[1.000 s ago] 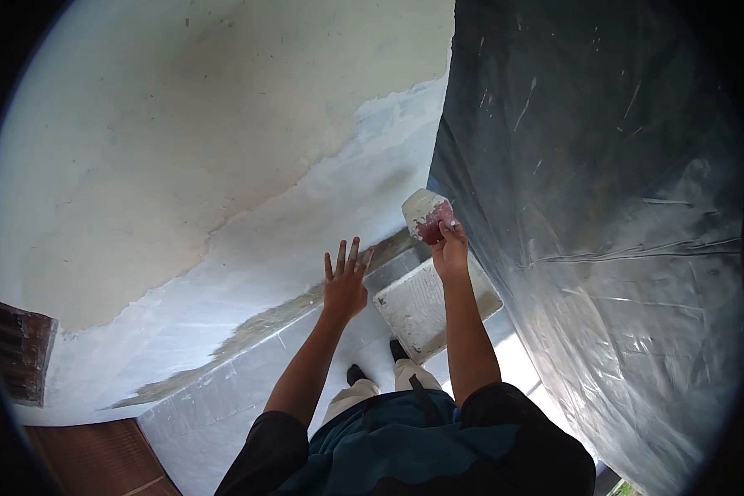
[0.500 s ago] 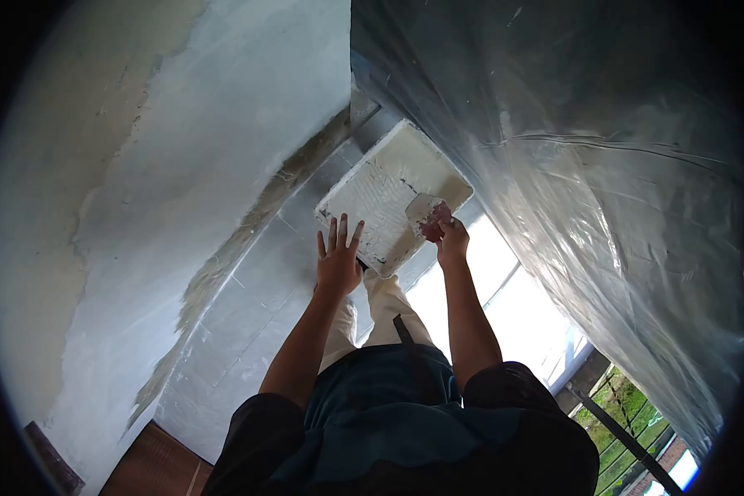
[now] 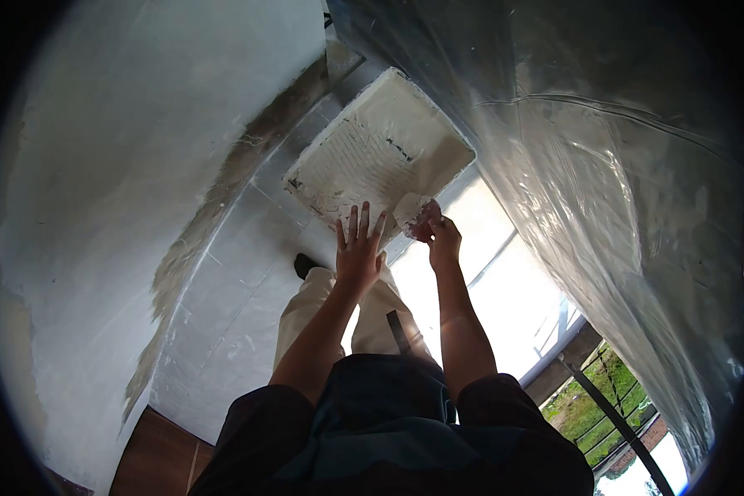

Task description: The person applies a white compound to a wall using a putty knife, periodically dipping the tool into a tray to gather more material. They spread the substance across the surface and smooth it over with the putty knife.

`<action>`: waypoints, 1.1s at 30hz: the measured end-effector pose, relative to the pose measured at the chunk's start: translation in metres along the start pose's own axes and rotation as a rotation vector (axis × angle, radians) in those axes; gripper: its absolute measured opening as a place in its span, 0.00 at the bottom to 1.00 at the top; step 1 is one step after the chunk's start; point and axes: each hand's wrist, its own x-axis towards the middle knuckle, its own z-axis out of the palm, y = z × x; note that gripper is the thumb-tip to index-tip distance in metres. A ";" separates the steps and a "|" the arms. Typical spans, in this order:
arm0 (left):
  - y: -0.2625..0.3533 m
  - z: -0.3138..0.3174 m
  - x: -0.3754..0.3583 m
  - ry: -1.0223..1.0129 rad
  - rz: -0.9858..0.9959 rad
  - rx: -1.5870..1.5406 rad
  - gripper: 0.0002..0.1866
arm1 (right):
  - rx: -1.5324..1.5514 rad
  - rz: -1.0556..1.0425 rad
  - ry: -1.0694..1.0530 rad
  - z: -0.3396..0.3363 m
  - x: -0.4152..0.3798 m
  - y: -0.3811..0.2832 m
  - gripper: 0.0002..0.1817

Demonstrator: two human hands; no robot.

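Note:
A white, paint-crusted tray [image 3: 372, 149] with a ribbed slope lies tilted across the view, near my feet. My right hand [image 3: 445, 241] is closed around a small putty scraper [image 3: 418, 217], reddish toward the grip and smeared with pale material on its wide edge. The scraper overlaps the tray's right near edge. My left hand [image 3: 360, 255] is open, fingers spread, over the tray's near corner; whitish smears show on the fingertips.
A partly skimmed wall [image 3: 116, 165] rises on the left above grey floor tiles [image 3: 231, 273]. Clear plastic sheeting [image 3: 579, 182] hangs along the right. Metal railings [image 3: 620, 426] and grass show at lower right, and a brown panel [image 3: 157, 455] at lower left.
My left hand has moved up and right to the tray's near corner. The scraper has shifted slightly left. The tray appears higher and further left, and a dark shoe now shows.

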 end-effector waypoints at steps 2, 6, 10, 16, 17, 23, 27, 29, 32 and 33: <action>0.001 0.010 0.004 0.044 0.035 0.004 0.53 | 0.015 0.010 0.018 -0.002 -0.002 0.004 0.13; 0.000 0.019 0.014 0.049 0.048 0.029 0.54 | 0.002 -0.003 0.084 -0.004 0.004 0.008 0.11; 0.002 0.024 0.020 0.078 0.079 0.094 0.55 | -0.133 -0.038 0.068 -0.009 0.000 0.009 0.13; 0.004 0.016 0.024 0.057 0.061 0.134 0.57 | -0.285 -0.085 0.206 -0.017 -0.008 0.012 0.13; 0.003 0.016 0.024 0.054 0.056 0.128 0.57 | -0.287 -0.088 0.205 -0.022 -0.009 0.013 0.13; 0.001 0.019 0.023 0.055 0.027 0.144 0.59 | -0.496 0.045 0.329 -0.075 -0.036 0.019 0.13; 0.000 0.022 0.020 0.066 0.042 0.100 0.58 | -0.352 -0.229 0.306 -0.083 -0.047 0.022 0.09; -0.002 0.025 0.018 0.076 0.033 0.073 0.57 | -0.564 -0.453 0.302 -0.072 -0.042 0.009 0.11; -0.004 0.022 0.018 0.058 0.029 0.039 0.56 | -0.760 -0.701 0.374 -0.008 -0.070 -0.042 0.10; -0.003 0.020 0.017 0.062 0.021 0.039 0.56 | -0.761 -0.696 0.327 -0.003 -0.065 -0.046 0.09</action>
